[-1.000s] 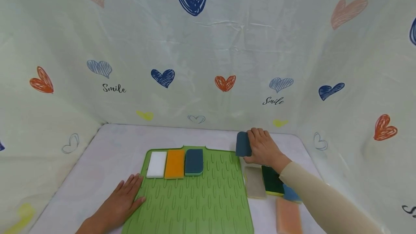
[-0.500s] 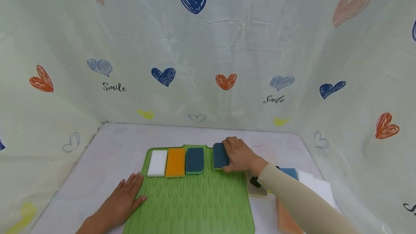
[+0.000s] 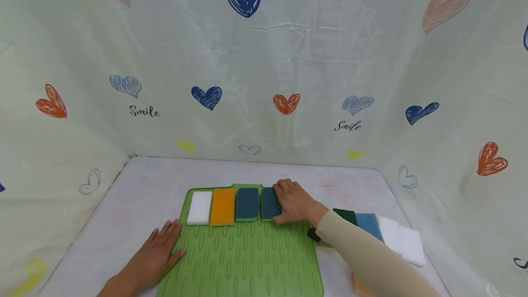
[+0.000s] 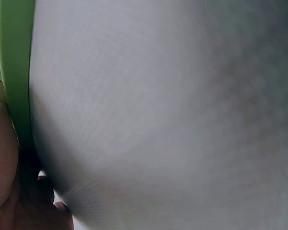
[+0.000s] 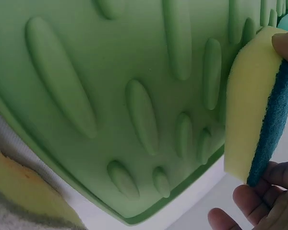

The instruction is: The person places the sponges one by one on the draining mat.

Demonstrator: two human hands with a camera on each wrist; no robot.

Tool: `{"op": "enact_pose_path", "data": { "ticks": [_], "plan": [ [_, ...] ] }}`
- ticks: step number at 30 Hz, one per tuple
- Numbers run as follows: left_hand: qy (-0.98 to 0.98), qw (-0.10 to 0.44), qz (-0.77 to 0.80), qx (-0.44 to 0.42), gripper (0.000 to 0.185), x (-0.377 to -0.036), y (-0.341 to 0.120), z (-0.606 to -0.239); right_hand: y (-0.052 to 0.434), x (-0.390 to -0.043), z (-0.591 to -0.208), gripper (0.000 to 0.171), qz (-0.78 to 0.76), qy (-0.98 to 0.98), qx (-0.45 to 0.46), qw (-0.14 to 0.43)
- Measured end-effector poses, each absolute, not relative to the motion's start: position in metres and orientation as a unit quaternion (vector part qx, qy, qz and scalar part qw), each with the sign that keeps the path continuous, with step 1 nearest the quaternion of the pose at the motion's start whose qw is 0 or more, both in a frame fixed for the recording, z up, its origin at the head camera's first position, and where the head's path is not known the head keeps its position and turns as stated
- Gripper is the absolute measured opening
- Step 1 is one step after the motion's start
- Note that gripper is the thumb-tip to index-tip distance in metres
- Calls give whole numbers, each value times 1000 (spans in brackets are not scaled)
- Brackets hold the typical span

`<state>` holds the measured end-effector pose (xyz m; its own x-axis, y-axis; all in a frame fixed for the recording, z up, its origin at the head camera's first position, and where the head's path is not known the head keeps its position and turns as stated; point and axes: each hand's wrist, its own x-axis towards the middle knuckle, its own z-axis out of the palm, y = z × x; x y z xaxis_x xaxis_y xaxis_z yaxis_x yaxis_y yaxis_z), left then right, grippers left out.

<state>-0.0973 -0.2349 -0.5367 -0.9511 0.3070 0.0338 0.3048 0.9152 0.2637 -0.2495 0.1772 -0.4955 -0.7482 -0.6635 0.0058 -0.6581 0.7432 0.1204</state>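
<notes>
My right hand (image 3: 294,203) grips a sponge (image 3: 269,203) with a dark blue scouring face over the back of the green ridged mat (image 3: 239,265). In the right wrist view this sponge (image 5: 252,100) shows a thick yellow foam side, with thumb and fingers at its opposite ends. Just left of it, a similar blue sponge (image 3: 247,204) with a light green underside lies on the mat. Further left in that row are an orange sponge (image 3: 222,206) and a white sponge (image 3: 200,207). My left hand (image 3: 152,249) rests flat, fingers straight, at the mat's left edge.
Right of the mat, partly under my forearm, lie a dark green sponge (image 3: 345,216), a blue one (image 3: 370,226), two white blocks (image 3: 411,245) and a peach sponge (image 3: 362,287). A beige-topped sponge (image 3: 325,244) peeks out beside the mat. A heart-patterned curtain (image 3: 309,58) surrounds the table.
My right hand has carried the blue sponge left and slightly nearer, from the mat's back right corner to beside the other blue sponge. The left hand has stayed in place.
</notes>
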Motion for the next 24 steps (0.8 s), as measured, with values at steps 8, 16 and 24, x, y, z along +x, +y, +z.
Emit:
{"op": "enact_pose_path", "data": {
  "ticks": [8,16,24],
  "plan": [
    [979,4,132,156,72,-98,-235,-538,176,-252,-499,99,-53,-936,347,13],
    [978,3,136,156,73,-98,-235,-539,176,-253,-498,100,-49,-938,343,-2],
    [978,1,143,153,74,-98,-237,-543,178,-253,-498,104,-41,-944,328,-24]
  ]
}}
